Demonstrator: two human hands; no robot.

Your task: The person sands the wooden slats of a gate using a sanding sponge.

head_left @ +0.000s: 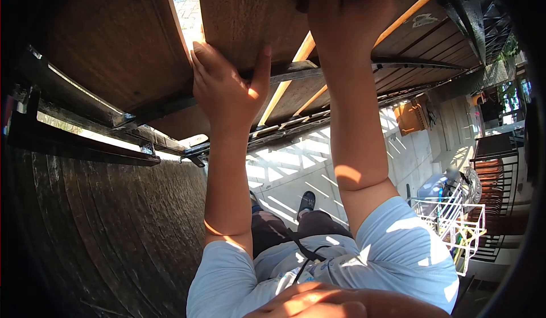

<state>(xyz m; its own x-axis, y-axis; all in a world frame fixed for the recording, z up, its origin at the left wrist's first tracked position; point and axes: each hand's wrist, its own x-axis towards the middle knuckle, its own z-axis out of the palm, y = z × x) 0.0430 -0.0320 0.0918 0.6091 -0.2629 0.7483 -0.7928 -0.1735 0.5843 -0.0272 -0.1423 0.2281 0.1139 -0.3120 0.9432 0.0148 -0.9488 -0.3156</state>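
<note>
Both my arms reach up to a structure of brown wooden boards (244, 11) on a curved black metal frame (176, 105). My left hand (230, 88) rests against one board beside a bright gap, its thumb spread apart from the fingers, over the black bar. Higher and to the right, my right hand (352, 11) is closed at the top edge of the view. A small dark shape shows beside its fingers, too hidden to identify.
Brown ridged surface (114, 221) at lower left. Light paved floor (284, 173) with striped shadows lies beneath, where my shod foot (307, 201) shows. At right are a white wire rack (475, 221), a blue object (433, 186), an orange-brown chair (410, 117) and stacked reddish-brown slats (490, 176).
</note>
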